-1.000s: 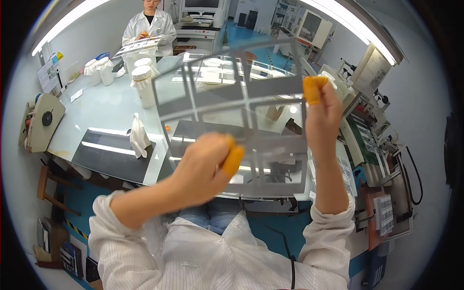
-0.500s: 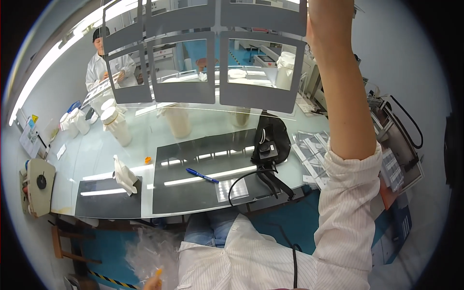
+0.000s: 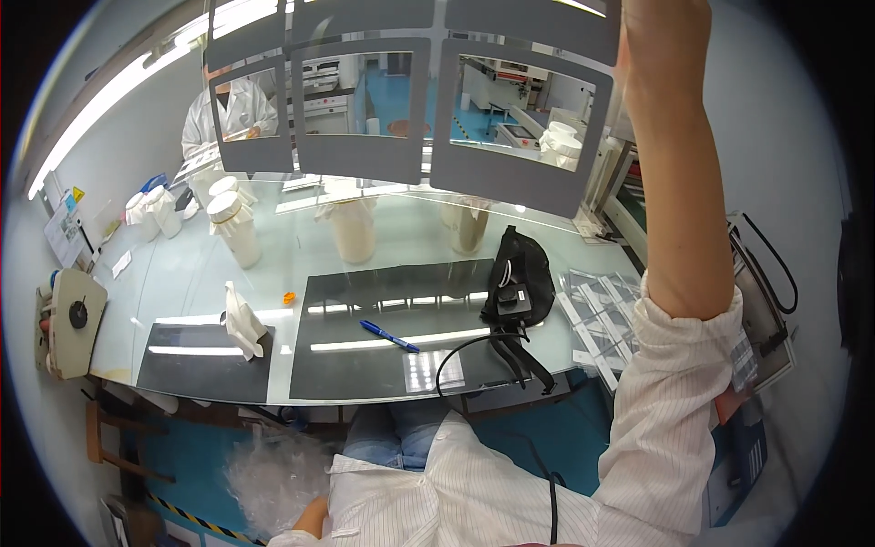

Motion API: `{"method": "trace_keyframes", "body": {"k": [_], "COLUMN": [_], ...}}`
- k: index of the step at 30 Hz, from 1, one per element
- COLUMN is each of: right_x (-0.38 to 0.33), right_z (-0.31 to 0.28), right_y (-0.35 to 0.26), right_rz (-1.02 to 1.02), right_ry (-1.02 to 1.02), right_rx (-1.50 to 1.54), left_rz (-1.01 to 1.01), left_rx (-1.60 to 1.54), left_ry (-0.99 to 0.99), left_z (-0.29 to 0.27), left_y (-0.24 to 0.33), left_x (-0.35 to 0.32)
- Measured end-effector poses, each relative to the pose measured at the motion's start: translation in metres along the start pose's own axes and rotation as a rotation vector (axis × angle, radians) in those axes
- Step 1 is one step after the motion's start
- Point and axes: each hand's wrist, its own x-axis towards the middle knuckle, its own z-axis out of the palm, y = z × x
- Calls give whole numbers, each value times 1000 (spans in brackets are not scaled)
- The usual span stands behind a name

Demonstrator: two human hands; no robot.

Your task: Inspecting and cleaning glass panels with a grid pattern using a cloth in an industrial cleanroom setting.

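Note:
Raised at the upper right, my right hand (image 3: 663,36) grips the right edge of a clear sheet printed with grey rectangular frames (image 3: 360,162). The sheet is held up above the far part of the table, and things behind show through its windows. Its top runs out of the picture. Low at my side, part of my left hand (image 3: 315,516) shows beside my shirt, near a crumpled clear plastic bag (image 3: 273,479); its fingers are hidden. On the table below lie a blue pen (image 3: 389,335) and a small clear sheet (image 3: 433,372) on a dark mat (image 3: 365,296).
Cloth-covered jars (image 3: 351,232) stand along the glass table (image 3: 196,292). A black pouch with a cable (image 3: 519,273) rests at the mat's right, beside stacked clear strips (image 3: 597,319). A white cloth (image 3: 244,319) stands on a smaller dark mat (image 3: 205,374). Another person (image 3: 232,114) in white works at the far left.
The framed sheet and my right hand have shifted right and a little up in view. My left hand, earlier with a small orange thing at its fingertips, has moved in against my shirt.

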Motion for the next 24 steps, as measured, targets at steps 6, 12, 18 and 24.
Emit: {"method": "trace_keyframes", "body": {"k": [6, 12, 18, 24], "right_x": [6, 32, 30, 37], "right_z": [-11, -54, -64, -79], "right_y": [3, 32, 33, 48], "right_rz": [-40, -33, -19, 66], "right_ry": [59, 16, 57, -75], "right_rx": [-54, -158, -134, 15], "left_rz": [-180, -286, 157, 1027], "left_rx": [-86, 300, 899, 371], "left_ry": [-198, -201, 625, 971], "left_z": [3, -25, -42, -42], "left_y": [-18, 2, 137, 337], "left_x": [16, -1, -41, -118]}}
